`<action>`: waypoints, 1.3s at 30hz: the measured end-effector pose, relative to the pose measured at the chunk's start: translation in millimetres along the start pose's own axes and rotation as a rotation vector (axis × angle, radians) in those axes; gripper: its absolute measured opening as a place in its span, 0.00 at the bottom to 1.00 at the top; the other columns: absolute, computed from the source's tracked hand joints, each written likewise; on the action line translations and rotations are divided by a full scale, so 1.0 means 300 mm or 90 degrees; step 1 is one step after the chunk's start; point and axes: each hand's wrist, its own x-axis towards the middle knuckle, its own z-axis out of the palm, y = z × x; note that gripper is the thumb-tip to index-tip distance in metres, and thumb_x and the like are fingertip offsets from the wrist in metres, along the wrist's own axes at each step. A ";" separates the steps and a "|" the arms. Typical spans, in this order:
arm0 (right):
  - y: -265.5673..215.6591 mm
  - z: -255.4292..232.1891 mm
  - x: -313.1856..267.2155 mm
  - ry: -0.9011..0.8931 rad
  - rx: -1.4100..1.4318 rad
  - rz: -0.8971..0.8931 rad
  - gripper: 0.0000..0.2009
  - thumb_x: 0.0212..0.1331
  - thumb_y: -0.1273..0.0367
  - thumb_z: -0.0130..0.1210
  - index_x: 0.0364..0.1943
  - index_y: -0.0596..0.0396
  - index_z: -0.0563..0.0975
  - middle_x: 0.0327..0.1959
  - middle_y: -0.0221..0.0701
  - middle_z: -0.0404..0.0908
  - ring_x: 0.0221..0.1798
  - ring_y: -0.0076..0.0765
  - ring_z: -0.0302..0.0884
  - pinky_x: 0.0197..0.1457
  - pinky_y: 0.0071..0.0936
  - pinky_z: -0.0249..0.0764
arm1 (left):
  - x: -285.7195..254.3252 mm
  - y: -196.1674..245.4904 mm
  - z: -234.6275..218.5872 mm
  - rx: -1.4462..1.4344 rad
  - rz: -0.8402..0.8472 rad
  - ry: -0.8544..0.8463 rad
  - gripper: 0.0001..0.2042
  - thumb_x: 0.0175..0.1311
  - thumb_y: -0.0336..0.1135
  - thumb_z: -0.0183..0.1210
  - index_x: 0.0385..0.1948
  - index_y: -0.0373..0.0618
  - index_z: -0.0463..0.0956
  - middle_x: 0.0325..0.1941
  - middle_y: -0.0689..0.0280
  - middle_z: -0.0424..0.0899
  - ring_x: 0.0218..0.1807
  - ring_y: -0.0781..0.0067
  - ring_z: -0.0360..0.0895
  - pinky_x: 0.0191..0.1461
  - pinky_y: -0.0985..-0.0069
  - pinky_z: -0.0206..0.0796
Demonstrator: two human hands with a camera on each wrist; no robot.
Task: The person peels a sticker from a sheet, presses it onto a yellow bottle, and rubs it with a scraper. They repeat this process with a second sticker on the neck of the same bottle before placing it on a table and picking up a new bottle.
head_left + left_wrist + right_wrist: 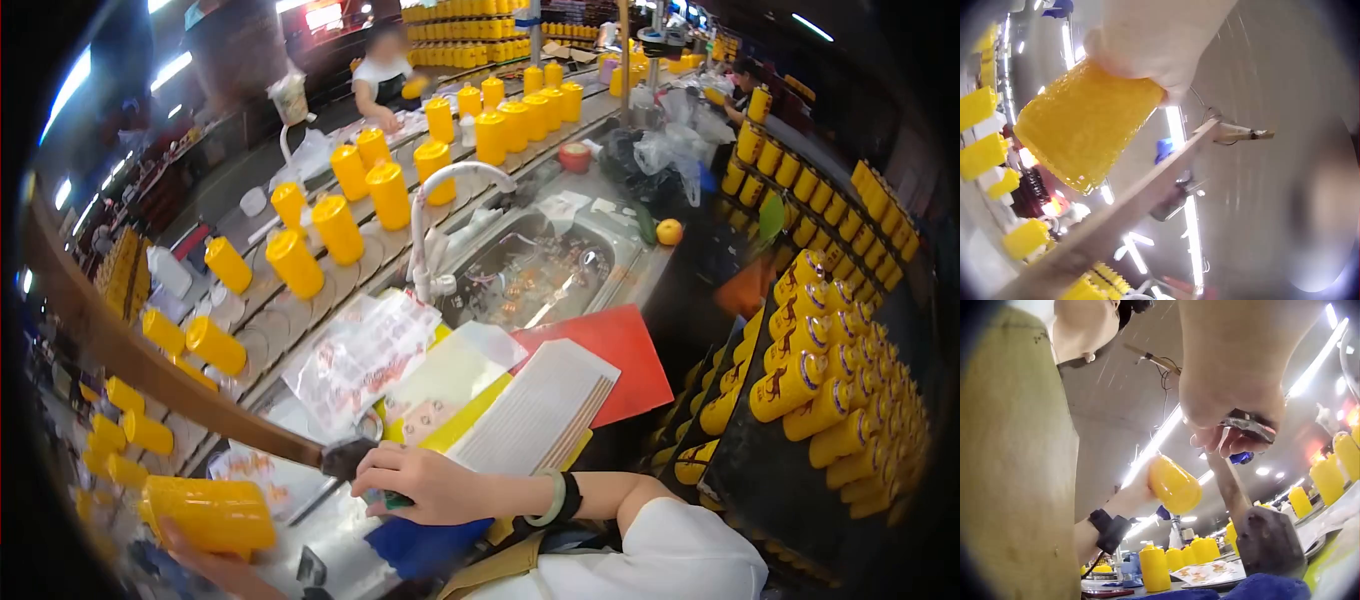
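My left hand (205,562) holds a glossy yellow canister (208,512) lying on its side at the lower left. In the left wrist view the fingers grip one end of this canister (1088,122), and its surface looks wet or shiny. My right hand (432,486) is curled over the worktop, beside the dark end (346,458) of a wooden bar. A small dark and silver object (1249,427) shows within its fingers in the right wrist view; I cannot tell what kind it is. A blue cloth (425,543) lies just below that hand.
The wooden bar (190,375) slants across the left. Yellow canisters (338,230) stand along a conveyor (345,285) beyond a sink (605,285) with decals in water. Decal sheets (365,345) and a ridged white board (540,405) lie ahead. Racked canisters (790,385) stand right. A person (383,85) works opposite.
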 end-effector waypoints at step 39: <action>-0.033 0.063 -0.227 -0.139 -0.169 0.240 0.48 0.50 0.66 0.77 0.75 0.63 0.61 0.61 0.52 0.77 0.63 0.61 0.78 0.66 0.43 0.76 | -0.504 -0.398 0.103 0.210 -0.324 -0.370 0.27 0.66 0.33 0.71 0.58 0.32 0.64 0.53 0.53 0.82 0.51 0.66 0.85 0.54 0.69 0.80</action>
